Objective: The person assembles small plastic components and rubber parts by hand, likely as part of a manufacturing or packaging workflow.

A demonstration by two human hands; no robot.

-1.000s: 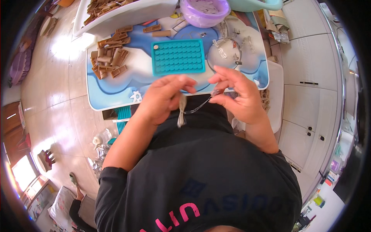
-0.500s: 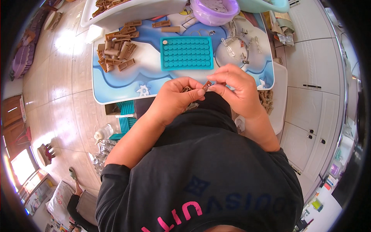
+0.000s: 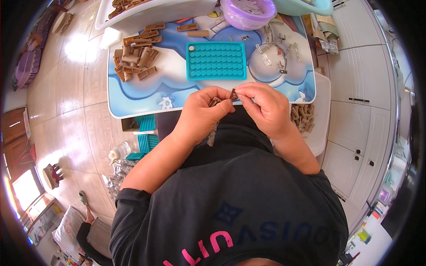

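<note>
Left hand (image 3: 206,108) and right hand (image 3: 266,106) were both pinched on a brown piece (image 3: 233,94) near the table's (image 3: 146,95) near edge. Visible part pointed roughly away from the body, lengthwise; rest finger-covered. Narrow bare strip separated hands from turquoise tray (image 3: 216,80), which held one white disc (image 3: 191,48). White tub (image 3: 177,17) held brown pieces (image 3: 124,6).

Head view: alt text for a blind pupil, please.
A person's left hand and right hand grip a small brown piece at the edge of a table with a teal tray and, left of it, a pile of brown pieces.
</note>
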